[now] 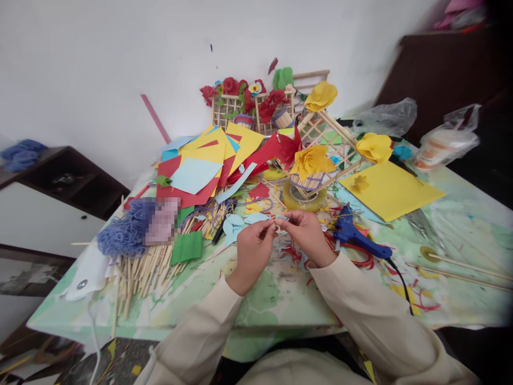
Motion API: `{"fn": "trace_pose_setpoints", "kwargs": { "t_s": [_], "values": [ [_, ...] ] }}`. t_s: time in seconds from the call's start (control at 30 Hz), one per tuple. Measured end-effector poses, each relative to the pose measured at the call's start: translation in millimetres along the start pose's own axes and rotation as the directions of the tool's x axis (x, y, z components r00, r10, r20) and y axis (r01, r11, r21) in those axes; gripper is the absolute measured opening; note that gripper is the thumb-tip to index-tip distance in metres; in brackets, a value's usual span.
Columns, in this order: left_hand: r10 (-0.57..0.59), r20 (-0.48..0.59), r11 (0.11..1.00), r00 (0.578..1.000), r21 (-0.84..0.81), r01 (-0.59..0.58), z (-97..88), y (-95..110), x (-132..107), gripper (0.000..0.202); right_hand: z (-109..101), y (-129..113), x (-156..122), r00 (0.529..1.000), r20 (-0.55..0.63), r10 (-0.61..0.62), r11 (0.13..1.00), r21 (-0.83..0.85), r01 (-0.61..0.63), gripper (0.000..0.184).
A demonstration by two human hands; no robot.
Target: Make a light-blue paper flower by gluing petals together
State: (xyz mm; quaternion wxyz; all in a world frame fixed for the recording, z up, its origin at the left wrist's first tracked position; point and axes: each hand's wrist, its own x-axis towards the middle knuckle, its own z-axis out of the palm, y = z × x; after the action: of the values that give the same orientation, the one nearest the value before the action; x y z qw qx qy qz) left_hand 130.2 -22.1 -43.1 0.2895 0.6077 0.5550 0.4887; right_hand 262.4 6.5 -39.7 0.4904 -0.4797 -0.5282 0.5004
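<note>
My left hand (pixel 253 251) and my right hand (pixel 308 238) meet over the middle of the table, fingertips pinched together. Between them shows a small light blue paper piece (pixel 282 218), mostly covered by the fingers. Light blue paper petals (pixel 233 229) lie on the table just left of my left hand, and another blue petal (pixel 256 217) is right behind it. To the right of my right hand rests a blue glue gun (pixel 356 233) with a black cord. Shredded paper scraps (pixel 292 250) are strewn beneath both hands.
Behind stand stick lattices with yellow paper flowers (pixel 312 162) and a tape roll (pixel 304 198). Coloured paper sheets (pixel 196 174), blue yarn (pixel 122 227) and wooden sticks (pixel 136 275) fill the left. Yellow paper (pixel 395 190) and a bagged cup (pixel 441 147) are at right.
</note>
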Motion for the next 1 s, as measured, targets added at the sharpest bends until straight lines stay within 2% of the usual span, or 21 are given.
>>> {"fn": "trace_pose_setpoints", "kwargs": {
  "t_s": [0.27,0.57,1.0],
  "values": [
    [-0.036,-0.006,0.999,0.999,-0.037,0.036,3.4,1.1,1.5,0.018,0.9,3.0,-2.5,0.998,-0.035,-0.047,0.998,-0.031,0.046,0.025],
    [-0.022,-0.005,1.0,1.0,0.006,0.022,3.2,3.3,0.9,0.018,-1.9,2.1,-1.2,0.998,-0.006,-0.061,0.997,0.054,0.061,0.021],
    [-0.04,-0.001,0.999,0.999,0.005,0.04,4.4,0.0,3.1,0.014,0.0,2.8,-1.6,0.995,-0.082,-0.053,0.998,-0.035,0.05,0.02]
  ]
}}
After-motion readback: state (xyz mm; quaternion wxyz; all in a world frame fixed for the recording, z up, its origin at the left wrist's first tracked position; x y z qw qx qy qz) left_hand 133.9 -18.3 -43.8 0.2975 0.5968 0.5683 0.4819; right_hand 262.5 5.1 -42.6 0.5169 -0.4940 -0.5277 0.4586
